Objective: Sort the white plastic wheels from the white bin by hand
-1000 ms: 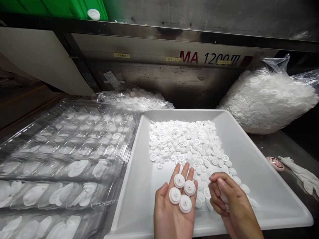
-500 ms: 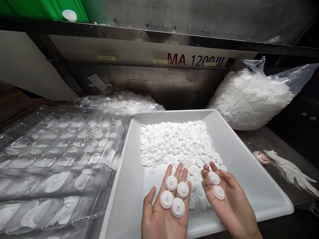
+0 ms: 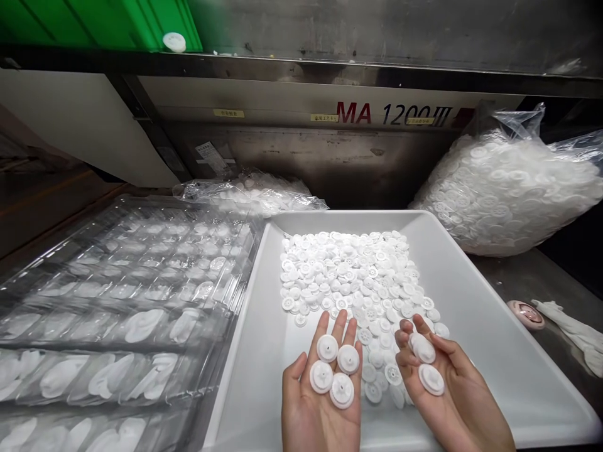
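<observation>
Left hand [image 3: 316, 427] and right hand [image 3: 455, 395] palm-up, white plastic gears [image 3: 348, 360] on each

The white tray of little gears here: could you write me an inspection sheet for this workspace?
Surface: shallow white plastic tray on a steel bench.
Job's things: heap of small white plastic gears in the tray.
Clutter: clear bag stuffed with white gears; clear plastic blister trays holding white moulded pieces; white glove.
Hands: left hand holds four gears on its open palm; right hand holds two gears.
Cables: nothing seen.
Surroundings: steel machine panel marked MA 1200III.
</observation>
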Tool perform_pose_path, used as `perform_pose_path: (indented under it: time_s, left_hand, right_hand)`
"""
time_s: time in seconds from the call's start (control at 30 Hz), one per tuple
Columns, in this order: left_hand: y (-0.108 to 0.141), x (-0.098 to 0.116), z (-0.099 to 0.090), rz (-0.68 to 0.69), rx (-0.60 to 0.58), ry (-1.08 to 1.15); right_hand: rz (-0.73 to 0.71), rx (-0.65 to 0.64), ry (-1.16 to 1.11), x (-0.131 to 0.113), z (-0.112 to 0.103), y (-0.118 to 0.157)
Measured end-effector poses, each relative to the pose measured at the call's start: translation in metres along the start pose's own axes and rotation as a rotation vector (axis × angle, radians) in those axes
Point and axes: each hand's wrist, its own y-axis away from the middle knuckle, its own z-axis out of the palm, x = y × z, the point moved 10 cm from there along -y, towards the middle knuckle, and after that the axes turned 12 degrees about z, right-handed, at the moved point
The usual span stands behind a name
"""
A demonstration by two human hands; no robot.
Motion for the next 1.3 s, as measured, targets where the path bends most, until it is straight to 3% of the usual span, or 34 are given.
perform_pose_path:
  time_s: [0.17, 0.43, 0.87, 1.13, 1.3]
  left_hand:
    - [-0.001, 0.0, 0.002, 0.011, -0.004, -0.007]
    - [0.006, 0.002, 0.012, -0.011, -0.143, 0.038]
    - [0.009, 0.023, 0.011, 0.205, -0.027, -0.073]
    - [0.014, 0.013, 0.02, 0.125, -0.082, -0.048]
    - [0.013, 0.016, 0.017, 0.146, -0.099, -0.011]
  right_hand:
    - [-0.004, 0.0, 0.005, 0.0, -0.002, 0.0]
    - [0.0, 0.006, 0.006, 0.0, -0.003, 0.0]
    - [0.016, 0.046, 0.006, 0.002, -0.001, 0.001]
    - [0.001, 0.032, -0.009, 0.001, -0.002, 0.001]
    - [-0.008, 0.014, 0.015, 0.001, 0.0, 0.003]
